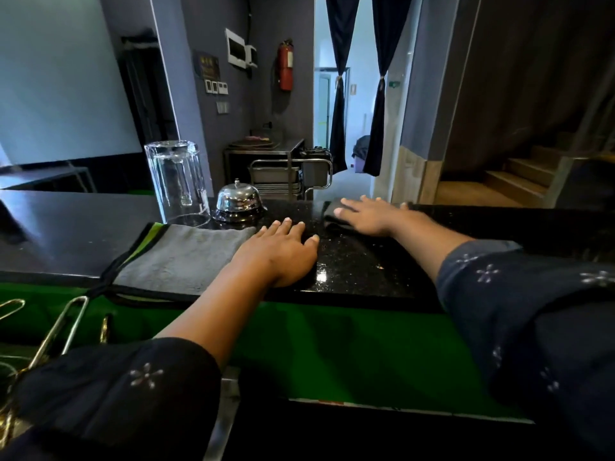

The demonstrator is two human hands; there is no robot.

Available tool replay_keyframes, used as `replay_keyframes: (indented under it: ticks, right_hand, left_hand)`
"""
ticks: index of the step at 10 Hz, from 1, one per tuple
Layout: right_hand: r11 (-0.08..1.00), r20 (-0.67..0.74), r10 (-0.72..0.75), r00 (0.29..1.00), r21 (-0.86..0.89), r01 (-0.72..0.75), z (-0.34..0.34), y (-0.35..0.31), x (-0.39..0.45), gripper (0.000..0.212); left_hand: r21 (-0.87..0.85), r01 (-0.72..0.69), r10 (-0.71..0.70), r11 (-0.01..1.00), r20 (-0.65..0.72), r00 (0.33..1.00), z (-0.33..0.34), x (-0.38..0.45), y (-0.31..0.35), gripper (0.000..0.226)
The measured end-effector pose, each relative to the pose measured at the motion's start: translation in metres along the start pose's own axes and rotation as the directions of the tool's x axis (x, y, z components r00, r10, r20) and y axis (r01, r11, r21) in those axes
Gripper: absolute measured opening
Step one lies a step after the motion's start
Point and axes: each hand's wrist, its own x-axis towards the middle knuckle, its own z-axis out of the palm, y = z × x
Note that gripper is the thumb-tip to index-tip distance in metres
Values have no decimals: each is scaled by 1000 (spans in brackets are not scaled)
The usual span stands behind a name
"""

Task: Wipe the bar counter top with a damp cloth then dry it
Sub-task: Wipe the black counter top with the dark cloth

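1. Black speckled stone is what you are working on: the bar counter top (349,271) runs left to right across your reach, glossy with wet-looking glints just right of your left hand (279,251).
2. Your right hand (369,216) lies flat on the dark cloth (332,212), fingers straight and slightly spread. The cloth shows only past your fingertips, bunched at the far edge of the counter; most of it is hidden under your palm.
3. Your left hand rests palm-down on bare stone, fingers straight and close together, holding nothing.
4. The grey towel (179,257) lies flat just left of your left hand, touching or nearly touching its fingers. Its long axis runs along the counter, and its near end overhangs the front edge.
5. Judged from this, you are in the damp wipe, with the right hand doing the work. The drying towel falls to the left hand, which is far nearer to it.
6. An upturned glass (178,184) and a service bell (237,201) stand just beyond the towel's far edge, left of your left fingertips; a leftward sweep could knock them.
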Motion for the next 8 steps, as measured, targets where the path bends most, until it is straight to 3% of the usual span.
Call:
replay_keyframes:
  ticks: [2,3,5,6,7,8]
  right_hand:
    - [943,-37,334,942,7,-334,-13,115,-7,76]
    - [926,-18,378,926,23,-378,-13,105,-13,81]
    - [1000,-10,16,1000,-14,-16,8,5,-66,69]
    - [994,8,-105,994,-36,105,13,2,-110,64]
    - [997,6,-75,997,-35,75,8,47,-138,63]
    - [991,-23,134,991,3,-134,-2,97,-142,64]
  left_hand:
    - [6,17,-17,1000,-4,1000,1,1,4,62]
    - [-7,34,-34,999,-9,999,2,3,5,62]
    - [-3,56,-56,998,23,998,-1,3,4,61]
    - [-8,50,-50,999,24,998,-2,0,4,60]
    - [-7,45,-45,999,31,999,-2,2,1,60]
    - [-1,53,-53,999,26,998,0,3,3,60]
